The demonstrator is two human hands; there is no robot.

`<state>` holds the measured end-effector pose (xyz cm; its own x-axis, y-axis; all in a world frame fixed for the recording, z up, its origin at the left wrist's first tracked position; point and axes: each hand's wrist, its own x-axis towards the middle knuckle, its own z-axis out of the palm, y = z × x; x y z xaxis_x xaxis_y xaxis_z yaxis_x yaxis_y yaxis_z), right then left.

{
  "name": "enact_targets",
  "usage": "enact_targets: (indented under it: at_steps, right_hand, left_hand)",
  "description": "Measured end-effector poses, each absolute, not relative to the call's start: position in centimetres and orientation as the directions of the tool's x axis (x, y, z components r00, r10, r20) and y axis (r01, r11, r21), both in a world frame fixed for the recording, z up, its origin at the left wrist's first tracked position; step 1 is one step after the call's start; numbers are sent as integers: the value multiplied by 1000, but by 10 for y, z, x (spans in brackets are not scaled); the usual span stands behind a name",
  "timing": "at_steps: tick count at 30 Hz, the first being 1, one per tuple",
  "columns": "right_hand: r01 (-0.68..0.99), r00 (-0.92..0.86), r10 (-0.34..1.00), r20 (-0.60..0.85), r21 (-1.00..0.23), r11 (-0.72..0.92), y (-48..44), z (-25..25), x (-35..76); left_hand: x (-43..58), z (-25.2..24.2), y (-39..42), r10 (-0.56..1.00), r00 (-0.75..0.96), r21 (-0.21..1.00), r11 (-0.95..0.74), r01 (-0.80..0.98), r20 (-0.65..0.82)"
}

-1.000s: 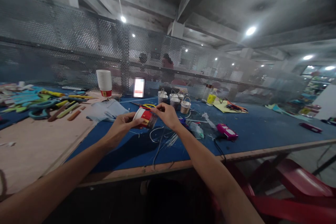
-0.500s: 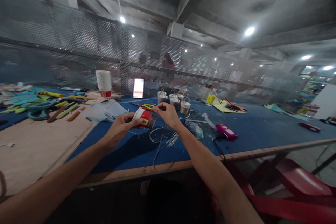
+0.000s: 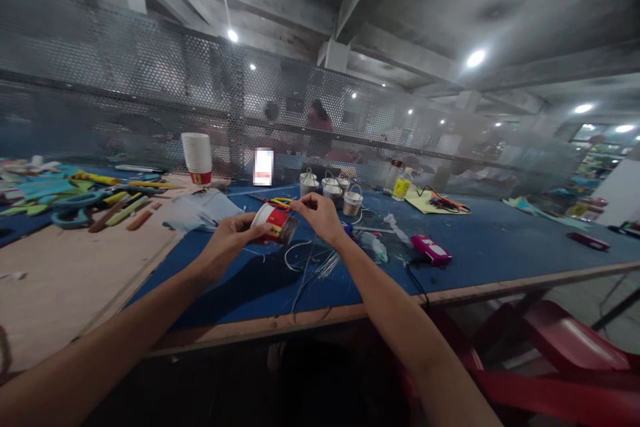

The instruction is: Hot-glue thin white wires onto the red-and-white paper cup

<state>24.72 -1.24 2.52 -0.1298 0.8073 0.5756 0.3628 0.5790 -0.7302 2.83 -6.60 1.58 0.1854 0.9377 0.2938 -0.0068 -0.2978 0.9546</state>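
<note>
My left hand (image 3: 230, 239) is wrapped round a red and white paper cup (image 3: 274, 223), held on its side above the blue table mat (image 3: 490, 240). My right hand (image 3: 316, 215) pinches at the cup's far rim with thumb and fingers closed; what it pinches is too small to make out. Loose metal wires (image 3: 313, 263) lie on the mat just below both hands. Several small cups with wire handles (image 3: 330, 191) stand just beyond my hands.
A stack of white paper cups (image 3: 197, 157) stands at back left, near scissors and coloured strips (image 3: 85, 203) on the wooden board (image 3: 75, 267). A pink object (image 3: 432, 249), a bottle (image 3: 402, 185) and yellow paper (image 3: 430, 201) lie to the right. Red plastic chairs (image 3: 550, 353) stand at lower right. A mesh screen (image 3: 150, 93) backs the table.
Both hands stay on the cup; my right hand's fingers have shifted slightly up along the rim. Nothing else has moved.
</note>
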Motion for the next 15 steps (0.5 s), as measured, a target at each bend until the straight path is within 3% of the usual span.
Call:
enact_targets:
  at_steps: [15]
  right_hand:
    - [357, -150, 817, 557, -740, 570, -15, 26, 246]
  left_hand:
    - [29, 18, -68, 936, 221, 960, -277, -25, 276]
